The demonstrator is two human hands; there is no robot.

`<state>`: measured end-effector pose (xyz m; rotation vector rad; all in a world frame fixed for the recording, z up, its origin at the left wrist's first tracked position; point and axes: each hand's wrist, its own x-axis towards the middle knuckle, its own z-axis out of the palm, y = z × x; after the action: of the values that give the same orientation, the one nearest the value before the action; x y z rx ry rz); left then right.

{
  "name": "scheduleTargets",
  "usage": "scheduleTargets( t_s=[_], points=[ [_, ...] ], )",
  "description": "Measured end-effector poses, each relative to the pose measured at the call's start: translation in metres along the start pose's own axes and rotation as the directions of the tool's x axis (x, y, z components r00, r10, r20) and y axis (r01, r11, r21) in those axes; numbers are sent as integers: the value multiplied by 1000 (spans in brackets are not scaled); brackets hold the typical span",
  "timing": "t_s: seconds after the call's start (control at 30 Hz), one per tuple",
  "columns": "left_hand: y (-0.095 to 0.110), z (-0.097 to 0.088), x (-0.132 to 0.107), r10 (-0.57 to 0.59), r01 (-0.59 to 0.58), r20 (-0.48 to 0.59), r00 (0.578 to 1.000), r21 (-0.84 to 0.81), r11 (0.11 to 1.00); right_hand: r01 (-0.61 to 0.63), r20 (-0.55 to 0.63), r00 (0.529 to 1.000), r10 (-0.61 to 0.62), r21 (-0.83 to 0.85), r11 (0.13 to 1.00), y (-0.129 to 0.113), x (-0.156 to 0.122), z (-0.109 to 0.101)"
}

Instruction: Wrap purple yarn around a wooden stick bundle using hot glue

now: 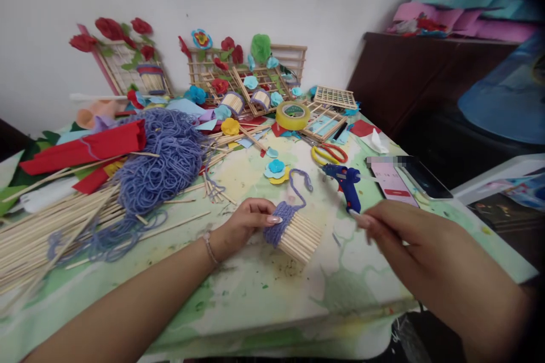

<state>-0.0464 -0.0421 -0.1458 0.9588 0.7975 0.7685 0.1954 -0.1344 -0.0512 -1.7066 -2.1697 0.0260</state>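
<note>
My left hand (251, 218) grips a small round cup of wooden sticks (302, 235). Purple yarn (279, 224) is wrapped around the cup's end under my thumb, and a loose yarn tail (301, 181) curls away beyond it. The cup lies tilted, its bare sticks pointing right. My right hand (395, 238) is closed in a pinch at the lower end of the handle of a blue glue gun (348, 184). The exact contact there is hard to make out. Just left of the gun is a blue and yellow paper flower (276, 170).
A heap of purple yarn (159, 153) and many wooden sticks (55, 238) cover the left. Red-and-yellow scissors (330, 154), a tape roll (292, 115) and stick lattices with paper flowers (247, 76) are farther back. Phones (392, 178) lie at right.
</note>
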Motion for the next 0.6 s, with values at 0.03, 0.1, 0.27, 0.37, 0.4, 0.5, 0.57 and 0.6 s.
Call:
scheduleTargets(
  t_s=[0.03,0.1,0.27,0.37,0.4,0.5,0.57,0.6],
  points=[
    [1,1,-3,-7,7,29,1000,-5,1000,79,41,996,-84,102,992,-4,6,3],
    [1,2,-9,-28,30,105,994,-15,999,216,71,967,-246,285,934,-5,25,18],
    [0,-1,-14,-40,59,221,975,-83,995,229,300,795,-528,658,718,17,66,61],
    [-4,-5,-11,-57,82,205,977,-115,990,-104,474,769,-429,755,648,24,72,71],
    [-5,-6,-10,-69,95,206,976,-122,988,-194,496,780,-381,771,607,24,73,72],
    [-8,-8,-7,-101,140,241,965,-154,978,-284,436,866,-245,832,476,21,74,71],
    [-9,-7,-7,-130,187,295,947,-172,967,-260,374,910,-181,852,455,17,77,70],
    [-9,-6,-7,-148,215,325,934,-179,960,-247,354,921,-161,852,461,15,79,69]
  ],
)
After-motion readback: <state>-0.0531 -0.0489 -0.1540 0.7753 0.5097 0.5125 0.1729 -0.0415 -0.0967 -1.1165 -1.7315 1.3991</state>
